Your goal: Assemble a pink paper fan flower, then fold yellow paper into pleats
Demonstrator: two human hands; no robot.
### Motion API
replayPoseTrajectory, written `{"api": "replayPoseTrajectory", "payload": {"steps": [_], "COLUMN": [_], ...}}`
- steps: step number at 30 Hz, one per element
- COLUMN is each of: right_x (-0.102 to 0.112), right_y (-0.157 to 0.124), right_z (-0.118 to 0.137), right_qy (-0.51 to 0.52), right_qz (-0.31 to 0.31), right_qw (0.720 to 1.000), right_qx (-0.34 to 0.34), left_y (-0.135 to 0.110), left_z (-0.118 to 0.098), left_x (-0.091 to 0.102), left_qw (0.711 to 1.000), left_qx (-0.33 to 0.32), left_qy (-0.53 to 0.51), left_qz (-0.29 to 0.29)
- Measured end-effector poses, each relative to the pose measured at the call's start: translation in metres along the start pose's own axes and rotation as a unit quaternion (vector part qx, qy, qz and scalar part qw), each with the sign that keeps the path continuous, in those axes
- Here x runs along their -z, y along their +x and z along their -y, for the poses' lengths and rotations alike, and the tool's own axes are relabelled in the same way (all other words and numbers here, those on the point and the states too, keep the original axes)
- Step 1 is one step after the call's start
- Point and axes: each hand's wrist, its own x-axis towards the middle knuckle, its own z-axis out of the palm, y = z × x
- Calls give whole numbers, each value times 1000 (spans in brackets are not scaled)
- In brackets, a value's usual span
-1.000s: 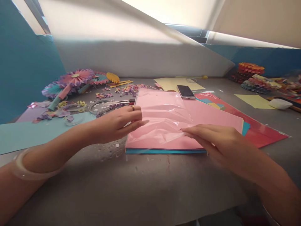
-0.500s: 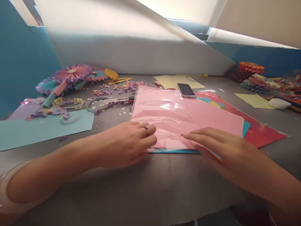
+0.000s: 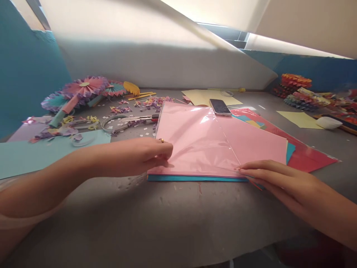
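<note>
The left hand [image 3: 134, 156] hides part of the pink sheet's [image 3: 200, 141] near edge, and the blue sheet [image 3: 195, 178] beneath shows only as a strip. The right arm [image 3: 329, 212] runs off the frame, the paper pile [image 3: 341, 111] is cut off at the right edge, and the white scraps [image 3: 145, 134] are too small to tell.

Teal walls [image 3: 28, 74] flank what looks like a pale, sunlit window blind [image 3: 156, 63].

Pink paper sheet [image 3: 252, 143] under creased clear plastic film [image 3: 195, 128], stacked on a blue paper sheet [image 3: 195, 178], lying flat on the grey table [image 3: 173, 219]; glare marks the film's far edge.
</note>
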Motion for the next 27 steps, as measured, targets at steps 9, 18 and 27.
{"api": "replayPoseTrajectory", "payload": {"steps": [9, 18, 27], "right_x": [-8, -7, -2], "right_y": [43, 52, 55], "right_z": [-11, -9, -3], "right_qy": [104, 200, 227], "right_qz": [18, -76, -101], "right_qw": [977, 954, 947], "right_qx": [-186, -211, -205], "left_y": [14, 14, 19], "left_z": [13, -13, -7], "left_x": [-19, -42, -39], "left_qw": [991, 892, 936], "left_qx": [106, -257, -173], "left_qy": [40, 268, 224], "left_qz": [-70, -259, -210]}}
